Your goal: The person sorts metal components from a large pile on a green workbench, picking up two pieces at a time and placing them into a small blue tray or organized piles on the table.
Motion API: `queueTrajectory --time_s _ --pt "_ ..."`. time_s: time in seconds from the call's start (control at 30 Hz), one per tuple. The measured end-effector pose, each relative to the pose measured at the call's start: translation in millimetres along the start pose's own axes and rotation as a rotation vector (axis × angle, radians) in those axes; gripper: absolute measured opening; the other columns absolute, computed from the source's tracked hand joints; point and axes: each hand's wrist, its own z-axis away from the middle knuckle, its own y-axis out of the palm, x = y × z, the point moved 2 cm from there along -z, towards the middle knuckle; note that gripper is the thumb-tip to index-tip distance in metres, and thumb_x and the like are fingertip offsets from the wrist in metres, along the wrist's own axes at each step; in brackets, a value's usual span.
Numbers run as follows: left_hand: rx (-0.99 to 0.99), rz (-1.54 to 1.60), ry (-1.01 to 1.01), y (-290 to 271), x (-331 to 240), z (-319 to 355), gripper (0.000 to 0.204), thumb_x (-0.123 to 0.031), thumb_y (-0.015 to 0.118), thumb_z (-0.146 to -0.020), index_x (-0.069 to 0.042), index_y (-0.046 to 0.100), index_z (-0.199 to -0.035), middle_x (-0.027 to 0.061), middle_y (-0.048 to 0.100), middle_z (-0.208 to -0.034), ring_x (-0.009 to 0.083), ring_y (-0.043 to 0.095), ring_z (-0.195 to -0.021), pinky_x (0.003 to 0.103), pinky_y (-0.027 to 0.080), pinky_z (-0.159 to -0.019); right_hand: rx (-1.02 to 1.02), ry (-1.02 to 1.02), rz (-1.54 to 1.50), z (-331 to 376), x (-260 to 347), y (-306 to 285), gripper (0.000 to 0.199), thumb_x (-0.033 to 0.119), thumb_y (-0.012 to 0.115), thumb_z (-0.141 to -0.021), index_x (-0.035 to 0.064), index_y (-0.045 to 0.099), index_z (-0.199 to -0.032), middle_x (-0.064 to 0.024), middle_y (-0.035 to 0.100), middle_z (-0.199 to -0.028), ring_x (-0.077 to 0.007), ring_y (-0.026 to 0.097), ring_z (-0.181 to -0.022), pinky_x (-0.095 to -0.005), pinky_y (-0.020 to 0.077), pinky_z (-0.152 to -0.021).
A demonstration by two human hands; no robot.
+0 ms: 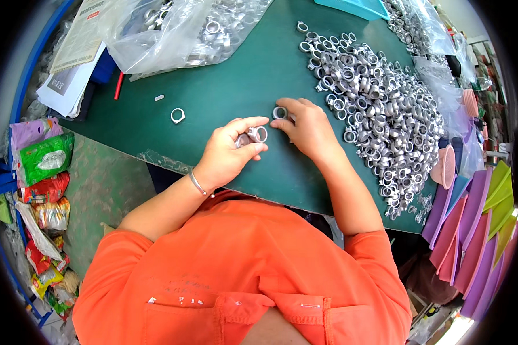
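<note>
My left hand (220, 150) is closed round silvery metal rings; one ring (253, 134) shows at the fingertips and part of another lies behind it in the fingers. A bracelet circles that wrist. Just to the right, my right hand (312, 127) pinches a single metal ring (275, 113) between thumb and fingers, above the green tabletop (236, 86). The two hands are close but apart. By itself on the table, left of my hands, lies another ring (181, 121). A large heap of similar rings (374, 109) spreads to the right of my right hand.
Clear plastic bags (155, 43) with more metal parts lie at the far left, near papers (69, 95), a red stick (118, 86) and a small white piece (159, 98). A blue tray (360, 7) sits at the back. Coloured bins (466, 230) stand beyond the right edge.
</note>
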Motion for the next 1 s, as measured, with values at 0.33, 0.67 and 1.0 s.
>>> queueTrajectory --time_s 0.33,0.67,1.0 --pt "-0.027 -0.149 0.178 0 -1 3 0.024 0.004 0.07 -0.076 0.0 0.06 -0.097 0.0013 0.061 -0.081 0.0053 0.057 -0.066 0.02 0.049 -0.055 0.313 0.429 -1.561 24 -23 5 0.032 0.021 0.06 -0.091 -0.0047 0.054 -0.109 -0.0037 0.054 -0.077 -0.0052 0.044 -0.053 -0.0174 0.0332 -0.041" --pt "0.181 0.727 -0.564 2 15 6 0.022 -0.018 0.042 -0.087 0.001 0.054 -0.088 0.0202 0.062 -0.091 0.0361 0.066 -0.081 0.035 0.057 -0.052 0.208 0.386 -1.875 46 -18 11 0.037 0.028 0.053 -0.095 -0.0032 0.049 -0.114 -0.0059 0.051 -0.08 -0.0067 0.039 -0.053 -0.019 0.0294 -0.04" --pt "0.236 0.965 -0.713 -2 21 26 0.026 -0.031 0.045 -0.094 -0.009 0.058 -0.088 0.0083 0.062 -0.091 0.0157 0.061 -0.071 0.024 0.047 -0.052 -0.106 -0.644 -0.235 24 45 -5 0.016 0.006 0.062 -0.081 -0.0008 0.057 -0.095 -0.0175 0.058 -0.099 -0.0342 0.057 -0.091 -0.0408 0.0466 -0.081"
